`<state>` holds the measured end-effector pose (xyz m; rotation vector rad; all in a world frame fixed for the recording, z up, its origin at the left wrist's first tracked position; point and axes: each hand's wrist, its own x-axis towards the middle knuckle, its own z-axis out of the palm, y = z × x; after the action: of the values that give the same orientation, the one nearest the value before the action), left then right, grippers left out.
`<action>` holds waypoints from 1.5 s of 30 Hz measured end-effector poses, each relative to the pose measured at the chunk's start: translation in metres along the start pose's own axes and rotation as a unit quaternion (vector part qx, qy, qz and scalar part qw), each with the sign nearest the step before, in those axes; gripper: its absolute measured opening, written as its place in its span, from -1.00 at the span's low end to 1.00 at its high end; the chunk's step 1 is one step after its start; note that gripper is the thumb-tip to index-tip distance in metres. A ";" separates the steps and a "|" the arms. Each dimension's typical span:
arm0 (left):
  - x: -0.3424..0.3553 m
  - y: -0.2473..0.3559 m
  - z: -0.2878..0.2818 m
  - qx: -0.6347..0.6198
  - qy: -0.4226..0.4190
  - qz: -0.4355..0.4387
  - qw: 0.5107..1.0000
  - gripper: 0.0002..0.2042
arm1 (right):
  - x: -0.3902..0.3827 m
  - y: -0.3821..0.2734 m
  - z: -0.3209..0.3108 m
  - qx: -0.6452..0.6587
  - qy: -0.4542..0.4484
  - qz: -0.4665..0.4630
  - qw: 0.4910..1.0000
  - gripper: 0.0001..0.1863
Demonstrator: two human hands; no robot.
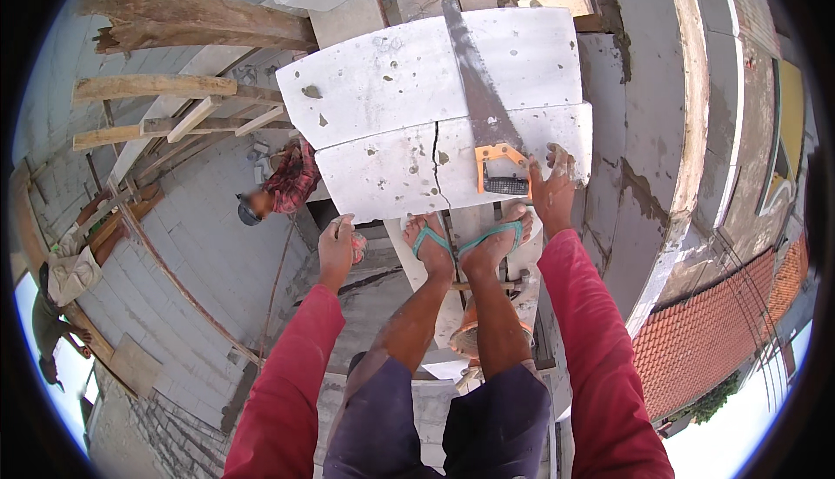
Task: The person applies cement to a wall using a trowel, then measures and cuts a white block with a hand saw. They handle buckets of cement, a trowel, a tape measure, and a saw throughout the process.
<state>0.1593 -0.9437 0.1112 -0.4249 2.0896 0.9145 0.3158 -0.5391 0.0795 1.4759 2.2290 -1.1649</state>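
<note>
Head view, looking steeply down from a height. Handsaw (484,105) lies flat on the white blocks, at upper centre of frame; its orange handle (502,168) sits just left of the right hand (551,190), blade running up and slightly left toward the top edge. Long axis is thus roughly away from the person. Right hand is nearer the saw by far: fingers spread and resting on the near block (391,174), gripping nothing, just beside the handle but apparently not touching it. Left hand (337,244), left of centre, curls over the lower left edge of that same cracked block; whether it clamps or merely rests cannot be told. Far block (383,74) lies behind. Feet in green sandals (461,244) stand between the hands. Block undersides and support are hidden; blade tip is hard to make out against clutter. Another person (278,187) is below, left.
</note>
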 end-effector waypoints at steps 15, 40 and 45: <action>0.034 0.051 -0.026 0.060 0.049 0.172 0.982 -0.67 | -0.013 0.017 0.036 -0.159 -0.125 0.003 0.979 -0.35; -0.207 -0.119 -0.122 -0.202 0.030 -0.260 0.944 -0.73 | 0.179 -0.451 0.056 -0.465 0.063 -0.525 0.710 -0.04; -0.211 -0.130 -0.127 -0.162 0.027 -0.237 0.958 -0.74 | 0.170 -0.460 0.100 -0.410 0.153 -0.518 0.735 -0.08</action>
<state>0.2968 -1.1276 0.2687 -1.0808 1.7638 0.9538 -0.1791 -0.5784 0.1425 -0.0288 3.2051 0.1244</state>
